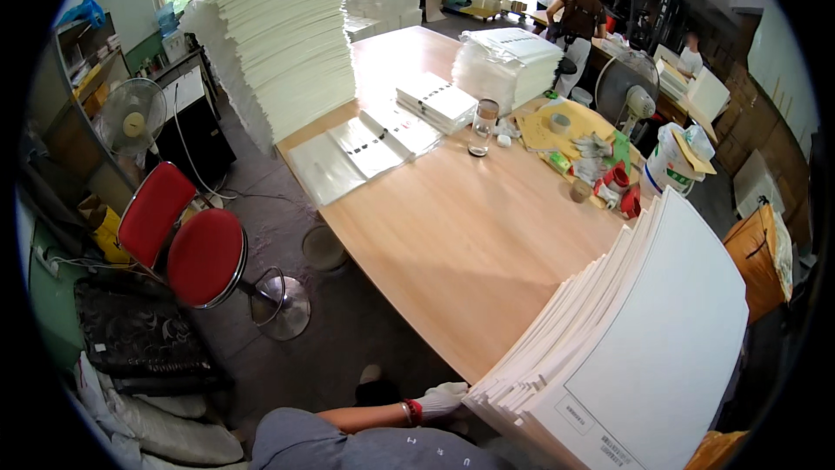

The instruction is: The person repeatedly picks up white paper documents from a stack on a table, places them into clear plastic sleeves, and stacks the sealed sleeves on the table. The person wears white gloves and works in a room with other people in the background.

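My left hand [443, 400], in a white work glove with red at the cuff, is at the table's near corner. It lies against the lower left corner of a tall stack of white sheets [661, 322]. Its fingers are too small and partly hidden to tell whether they grip the stack. The stack stands on the near right of the wooden table [452, 244], its uneven edges facing left and a printed label on the top sheet. My right hand is not in view.
Another tall paper stack [287, 44] stands at the table's far left, beside clear plastic bags [365, 153]. A glass [483, 126], gloves [594, 155] and red tape rolls [617, 179] lie at the right. A red chair [206, 253] stands left; people work at the back.
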`<state>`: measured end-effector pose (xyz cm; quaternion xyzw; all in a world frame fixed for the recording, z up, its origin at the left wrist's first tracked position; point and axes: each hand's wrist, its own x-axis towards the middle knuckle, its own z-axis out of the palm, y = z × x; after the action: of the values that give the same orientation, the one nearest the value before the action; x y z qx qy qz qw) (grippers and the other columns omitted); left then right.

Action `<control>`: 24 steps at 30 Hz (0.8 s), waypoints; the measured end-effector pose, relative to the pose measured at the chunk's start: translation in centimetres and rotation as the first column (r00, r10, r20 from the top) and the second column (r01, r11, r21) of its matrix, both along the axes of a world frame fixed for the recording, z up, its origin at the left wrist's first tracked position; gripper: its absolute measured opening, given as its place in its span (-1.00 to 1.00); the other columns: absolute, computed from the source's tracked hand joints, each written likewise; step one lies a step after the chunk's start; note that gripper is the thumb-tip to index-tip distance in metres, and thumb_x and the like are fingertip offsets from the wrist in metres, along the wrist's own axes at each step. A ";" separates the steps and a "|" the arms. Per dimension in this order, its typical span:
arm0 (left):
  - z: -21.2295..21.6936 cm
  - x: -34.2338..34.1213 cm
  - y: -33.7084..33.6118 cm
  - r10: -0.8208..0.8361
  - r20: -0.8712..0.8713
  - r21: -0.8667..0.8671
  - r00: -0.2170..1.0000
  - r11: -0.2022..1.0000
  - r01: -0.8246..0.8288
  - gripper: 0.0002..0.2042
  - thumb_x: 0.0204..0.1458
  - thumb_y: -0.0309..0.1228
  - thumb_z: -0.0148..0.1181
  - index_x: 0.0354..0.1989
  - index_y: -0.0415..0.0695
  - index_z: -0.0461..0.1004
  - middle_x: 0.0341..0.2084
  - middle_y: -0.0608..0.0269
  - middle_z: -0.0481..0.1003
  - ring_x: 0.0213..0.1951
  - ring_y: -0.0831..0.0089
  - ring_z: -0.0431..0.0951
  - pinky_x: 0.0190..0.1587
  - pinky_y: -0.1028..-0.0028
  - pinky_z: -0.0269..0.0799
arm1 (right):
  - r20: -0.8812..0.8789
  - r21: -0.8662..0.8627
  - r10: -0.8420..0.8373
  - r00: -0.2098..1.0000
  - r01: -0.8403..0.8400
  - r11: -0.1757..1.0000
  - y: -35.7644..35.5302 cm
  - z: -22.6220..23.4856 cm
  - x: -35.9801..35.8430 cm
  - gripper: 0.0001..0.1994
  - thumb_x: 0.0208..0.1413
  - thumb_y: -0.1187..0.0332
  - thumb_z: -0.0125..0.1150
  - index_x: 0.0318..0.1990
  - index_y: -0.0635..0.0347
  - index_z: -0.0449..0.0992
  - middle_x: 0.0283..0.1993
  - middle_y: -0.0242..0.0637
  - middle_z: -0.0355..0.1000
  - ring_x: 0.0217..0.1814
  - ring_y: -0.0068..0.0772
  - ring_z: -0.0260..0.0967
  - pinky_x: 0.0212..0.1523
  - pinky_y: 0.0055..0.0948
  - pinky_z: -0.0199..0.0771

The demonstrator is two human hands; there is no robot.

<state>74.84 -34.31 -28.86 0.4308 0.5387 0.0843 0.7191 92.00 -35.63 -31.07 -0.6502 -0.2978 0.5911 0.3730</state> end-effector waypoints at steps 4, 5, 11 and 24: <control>0.4 -5.0 1.8 -0.107 -0.232 0.317 0.967 0.932 0.179 -0.75 0.10 -0.20 -0.14 -0.39 -0.11 0.37 -0.50 0.17 0.44 -0.35 0.31 0.48 -0.28 0.38 0.32 | 0.026 -0.012 0.005 1.000 -0.005 1.000 1.6 -1.0 -2.8 -0.70 0.16 0.10 -0.08 -0.36 0.15 0.38 -0.61 -0.41 0.17 -0.56 -0.53 0.16 -0.56 -0.54 0.21; -2.4 -6.1 1.8 -0.073 -0.187 0.335 0.980 0.933 0.134 -0.73 0.11 -0.19 -0.15 -0.39 -0.12 0.37 -0.49 0.17 0.44 -0.34 0.29 0.48 -0.28 0.37 0.32 | 0.067 -0.017 -0.004 0.998 0.005 1.000 2.3 -0.9 -2.8 -0.70 0.16 0.10 -0.08 -0.36 0.15 0.38 -0.61 -0.41 0.17 -0.56 -0.53 0.16 -0.56 -0.54 0.21; -2.2 -14.9 5.8 0.040 -0.166 0.360 0.985 0.933 0.023 -0.74 0.08 -0.16 -0.13 -0.29 -0.03 0.43 -0.47 0.21 0.50 -0.36 0.40 0.54 -0.32 0.42 0.40 | 0.285 0.015 -0.088 0.954 0.088 0.996 5.7 -0.1 -2.6 -0.70 0.15 0.10 -0.08 -0.36 0.15 0.38 -0.61 -0.40 0.18 -0.56 -0.52 0.17 -0.56 -0.54 0.21; -3.1 -30.4 17.4 0.246 0.313 0.049 0.917 0.960 -0.274 -0.73 0.12 -0.19 -0.04 -0.44 -0.12 0.43 -0.55 0.28 0.48 -0.51 0.53 0.50 -0.43 0.56 0.43 | 0.626 -0.044 -0.027 0.779 0.070 0.997 13.2 1.2 -8.3 -0.71 0.15 0.10 -0.07 -0.37 0.15 0.38 -0.60 -0.39 0.19 -0.55 -0.51 0.18 -0.55 -0.53 0.23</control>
<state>44.39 -16.88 -31.94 0.3697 0.4696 0.2691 0.7552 83.68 -22.42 -29.84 -0.8284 -0.3684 0.3420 0.2472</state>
